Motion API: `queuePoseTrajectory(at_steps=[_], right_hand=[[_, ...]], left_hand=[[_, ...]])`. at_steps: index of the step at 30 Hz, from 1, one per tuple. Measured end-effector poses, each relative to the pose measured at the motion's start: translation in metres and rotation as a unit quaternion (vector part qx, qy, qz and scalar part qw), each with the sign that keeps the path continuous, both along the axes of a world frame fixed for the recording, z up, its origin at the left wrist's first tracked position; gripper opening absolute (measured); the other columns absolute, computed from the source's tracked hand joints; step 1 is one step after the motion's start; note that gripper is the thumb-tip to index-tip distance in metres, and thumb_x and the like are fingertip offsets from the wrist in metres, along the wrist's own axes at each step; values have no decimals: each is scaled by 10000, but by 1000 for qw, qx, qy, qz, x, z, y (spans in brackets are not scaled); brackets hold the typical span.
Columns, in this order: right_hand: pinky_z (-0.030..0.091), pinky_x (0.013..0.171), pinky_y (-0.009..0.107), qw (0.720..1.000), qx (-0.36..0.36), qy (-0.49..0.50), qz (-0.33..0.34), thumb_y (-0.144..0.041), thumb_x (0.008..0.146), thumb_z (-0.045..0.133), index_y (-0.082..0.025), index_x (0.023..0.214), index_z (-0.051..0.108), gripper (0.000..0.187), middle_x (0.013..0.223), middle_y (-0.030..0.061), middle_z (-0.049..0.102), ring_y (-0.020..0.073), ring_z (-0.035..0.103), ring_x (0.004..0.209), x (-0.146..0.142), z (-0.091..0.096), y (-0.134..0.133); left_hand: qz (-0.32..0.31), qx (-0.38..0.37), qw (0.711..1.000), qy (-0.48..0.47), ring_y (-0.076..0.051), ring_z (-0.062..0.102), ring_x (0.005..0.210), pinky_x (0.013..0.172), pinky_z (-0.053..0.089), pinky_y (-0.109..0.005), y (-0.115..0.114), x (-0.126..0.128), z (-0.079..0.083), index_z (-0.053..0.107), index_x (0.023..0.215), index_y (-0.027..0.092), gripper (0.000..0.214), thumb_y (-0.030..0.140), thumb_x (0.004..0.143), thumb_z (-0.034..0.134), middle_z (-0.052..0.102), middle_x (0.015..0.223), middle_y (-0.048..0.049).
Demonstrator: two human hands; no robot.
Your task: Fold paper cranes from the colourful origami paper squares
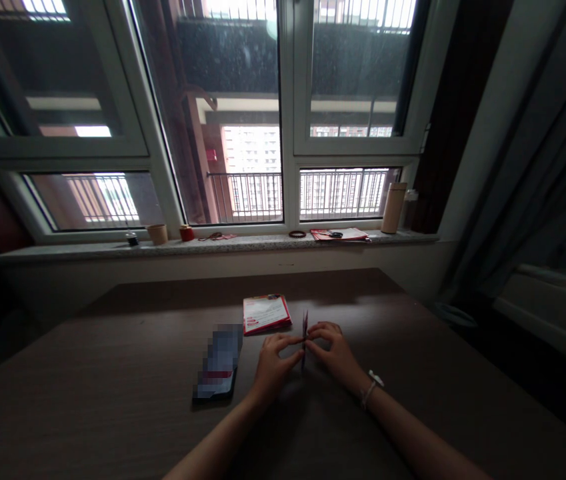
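Between my hands a thin, dark reddish piece of what looks like folded paper (305, 321) stands upright over the table, seen almost edge-on. My left hand (275, 360) pinches it from the left, thumb and fingertips meeting at its side. From the right, my right hand (331, 347) grips the same piece with bent fingers; a light bracelet circles that wrist. Just beyond the left hand lies a stack of white sheets with red edges (266, 312). A phone (219, 363) with a pixelated screen rests left of my left hand.
The dark wooden table (113, 360) reaches toward the windowsill (253, 244). On the sill are a paper cup (157, 234), a red-and-tan spool-like item (187, 233), a brown ring (297, 234), papers (340, 235) with a dark object on top, and a beige bottle (393, 208).
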State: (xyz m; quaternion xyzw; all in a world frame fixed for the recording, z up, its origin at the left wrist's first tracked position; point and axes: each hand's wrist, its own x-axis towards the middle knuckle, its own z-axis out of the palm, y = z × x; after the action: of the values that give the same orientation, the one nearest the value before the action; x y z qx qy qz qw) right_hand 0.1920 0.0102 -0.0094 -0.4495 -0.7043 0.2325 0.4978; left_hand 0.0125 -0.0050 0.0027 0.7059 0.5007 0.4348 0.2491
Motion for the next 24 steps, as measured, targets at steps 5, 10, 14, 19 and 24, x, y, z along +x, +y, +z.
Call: queuePoseTrajectory(at_steps=[5, 10, 14, 19, 24], right_hand=[[365, 996, 401, 1000, 4, -21, -1, -243, 778, 632, -233, 786, 698, 68, 989, 56, 660, 241, 491, 1085, -1, 4, -3], [363, 995, 412, 1000, 9, -23, 7, -215, 768, 622, -242, 797, 698, 85, 999, 50, 648, 246, 482, 1086, -2, 8, -6], [359, 1001, 415, 999, 14, -30, 7, -204, 756, 632, -250, 806, 699, 96, 1011, 47, 632, 250, 466, 1098, -2, 9, -7], [352, 1017, 413, 999, 19, -32, 0, -187, 746, 640, -254, 806, 707, 112, 1025, 46, 623, 250, 451, 1115, -2, 9, -8], [351, 1017, 428, 999, 18, -17, -24, -209, 747, 650, -259, 807, 720, 105, 1032, 53, 620, 257, 452, 1112, -3, 9, -8]], left_hand=[[-4, -19, 1000, -14, -253, 575, 1053, 967, 427, -394, 3, -1, 0, 770, 938, 272, 245, 335, 714, 690, 695, 1017, -54], [-4, -29, 998, -59, -256, 595, 1045, 969, 431, -401, 11, -4, -8, 766, 879, 227, 214, 303, 696, 685, 711, 973, -58], [6, -33, 997, -68, -252, 604, 1039, 974, 428, -402, 13, -4, -10, 755, 841, 222, 186, 315, 698, 681, 716, 971, -53], [12, -20, 998, -66, -251, 605, 1028, 967, 431, -409, 13, -4, -11, 751, 815, 218, 198, 373, 724, 668, 710, 967, -61], [5, -15, 997, -71, -250, 609, 1012, 946, 446, -403, 14, -5, -11, 752, 811, 217, 204, 381, 717, 677, 706, 946, -63]])
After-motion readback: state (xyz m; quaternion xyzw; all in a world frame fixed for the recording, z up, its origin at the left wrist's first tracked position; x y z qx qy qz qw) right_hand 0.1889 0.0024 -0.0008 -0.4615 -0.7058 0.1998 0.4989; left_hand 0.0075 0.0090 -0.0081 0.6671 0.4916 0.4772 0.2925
